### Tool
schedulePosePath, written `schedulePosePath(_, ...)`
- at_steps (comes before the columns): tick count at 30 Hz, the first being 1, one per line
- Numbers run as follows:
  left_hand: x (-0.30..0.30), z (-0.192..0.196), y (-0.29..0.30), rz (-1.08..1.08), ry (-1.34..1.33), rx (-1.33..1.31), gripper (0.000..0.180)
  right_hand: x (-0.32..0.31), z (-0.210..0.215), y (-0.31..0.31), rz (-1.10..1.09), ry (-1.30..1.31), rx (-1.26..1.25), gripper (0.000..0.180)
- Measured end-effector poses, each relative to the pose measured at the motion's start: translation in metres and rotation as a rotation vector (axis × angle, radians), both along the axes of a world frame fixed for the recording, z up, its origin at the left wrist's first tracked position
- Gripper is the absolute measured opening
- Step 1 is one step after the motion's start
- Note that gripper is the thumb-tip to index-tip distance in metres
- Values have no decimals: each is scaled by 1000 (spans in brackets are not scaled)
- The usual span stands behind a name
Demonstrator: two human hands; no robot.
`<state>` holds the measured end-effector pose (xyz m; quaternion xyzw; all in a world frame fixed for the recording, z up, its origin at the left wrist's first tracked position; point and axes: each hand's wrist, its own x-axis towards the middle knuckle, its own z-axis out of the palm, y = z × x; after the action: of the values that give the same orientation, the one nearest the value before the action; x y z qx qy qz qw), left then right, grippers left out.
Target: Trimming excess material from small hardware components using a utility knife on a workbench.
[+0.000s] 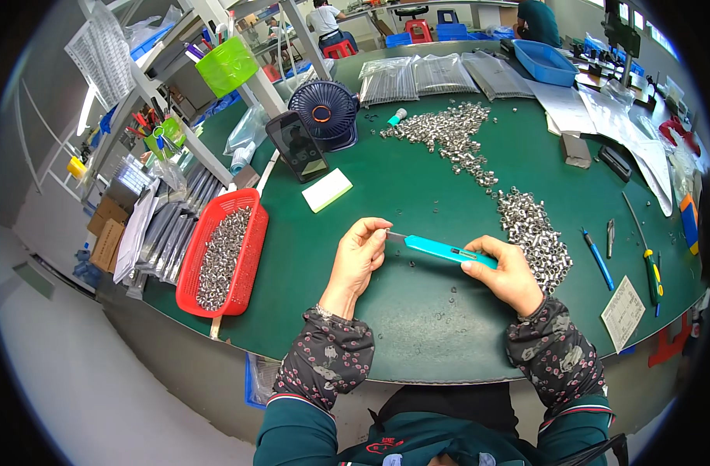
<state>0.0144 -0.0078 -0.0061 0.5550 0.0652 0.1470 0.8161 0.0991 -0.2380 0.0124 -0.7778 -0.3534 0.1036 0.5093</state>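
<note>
Over the near middle of the green table, my right hand (510,273) grips the rear of a teal utility knife (440,248), thumb and fingers around its handle. Its blade points left and reaches the fingertips of my left hand (358,256). Those fingers are pinched together at the blade's tip; whatever small piece they hold is too hidden to name. Just beyond my right hand lies a heap of small metal rings (533,237). A larger heap of metal rings (448,132) spreads farther back. Tiny dark rings (440,317) are scattered below the knife.
A red basket (260,233) of metal parts stands left, near a phone (296,146), a fan (324,113) and a sticky-note pad (327,190). Right lie a blue pen (598,260), a screwdriver (651,276) and a paper label (623,314). Bagged tubes (446,74) and a blue bin (545,62) are behind.
</note>
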Motion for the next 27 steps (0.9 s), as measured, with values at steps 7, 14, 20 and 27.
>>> schedulePosePath(7,-1,0,3,28,55,-81,13,-8,8,4,-199,-515,237,26)
schedulePosePath(14,1,-1,4,-59,-39,-244,12,-3,4,2,-152,-440,193,25)
schedulePosePath(20,-1,2,3,-27,-33,-197,13,-4,4,2,-66,-276,67,28)
schedulePosePath(27,-4,2,2,-22,13,-149,14,-6,4,2,-29,-228,25,28)
